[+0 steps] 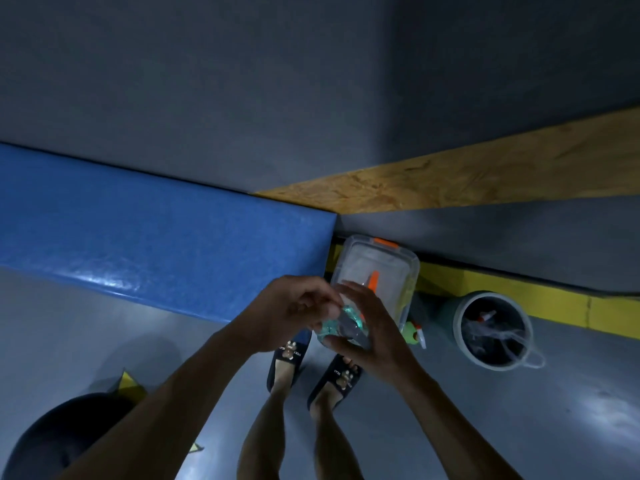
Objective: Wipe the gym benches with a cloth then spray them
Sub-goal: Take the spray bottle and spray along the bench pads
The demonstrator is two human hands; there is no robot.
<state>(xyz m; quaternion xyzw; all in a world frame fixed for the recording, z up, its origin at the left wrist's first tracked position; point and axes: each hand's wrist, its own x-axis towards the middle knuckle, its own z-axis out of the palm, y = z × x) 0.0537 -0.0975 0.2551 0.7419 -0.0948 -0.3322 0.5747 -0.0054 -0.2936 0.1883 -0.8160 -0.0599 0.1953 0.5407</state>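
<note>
A long blue padded bench (156,244) runs from the left edge to the middle of the view. In front of its end I hold a small teal and clear plastic packet (343,325) with something dark inside; whether it is the cloth I cannot tell. My left hand (294,313) pinches the packet's top edge. My right hand (375,337) wraps round it from the right, thumb underneath. A green spray bottle (411,333) with a white nozzle lies on the floor just right of my right hand, partly hidden by it.
A clear plastic box (377,268) with orange latches stands on the floor by the bench's end. A grey bin (491,329) with a plastic liner is at the right. A black round object (62,434) sits lower left. My sandalled feet (311,368) are below the hands.
</note>
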